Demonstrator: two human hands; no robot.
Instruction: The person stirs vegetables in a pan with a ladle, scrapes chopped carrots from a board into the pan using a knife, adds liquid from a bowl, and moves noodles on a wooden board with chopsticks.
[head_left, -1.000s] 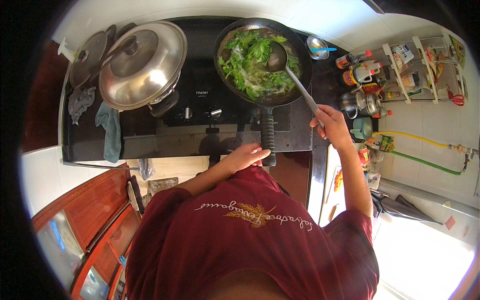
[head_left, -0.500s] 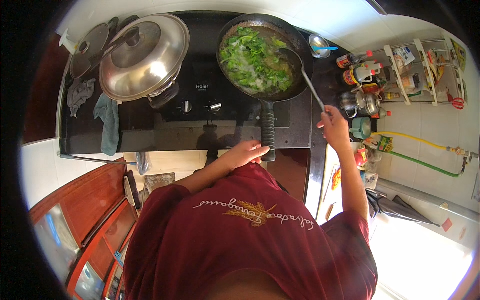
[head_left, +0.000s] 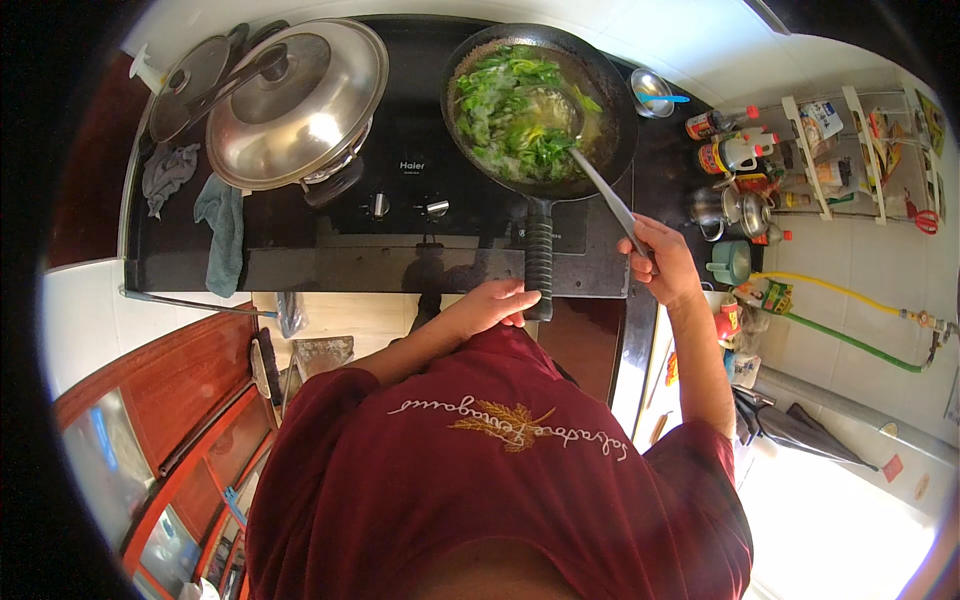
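Head view shows cooking seemingly midway: in the black frying pan (head_left: 540,105) greens (head_left: 505,110) sit bright in broth, left hand (head_left: 492,305) curled at its handle, right hand (head_left: 662,262) gripping the ladle (head_left: 590,170).

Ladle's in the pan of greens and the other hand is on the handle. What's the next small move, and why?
Probably sweep the ladle leftward through the greens. They are heaped on the pan's left side, with broth showing near the ladle bowl. The left hand already grips the pan handle, and the right hand holds the ladle.
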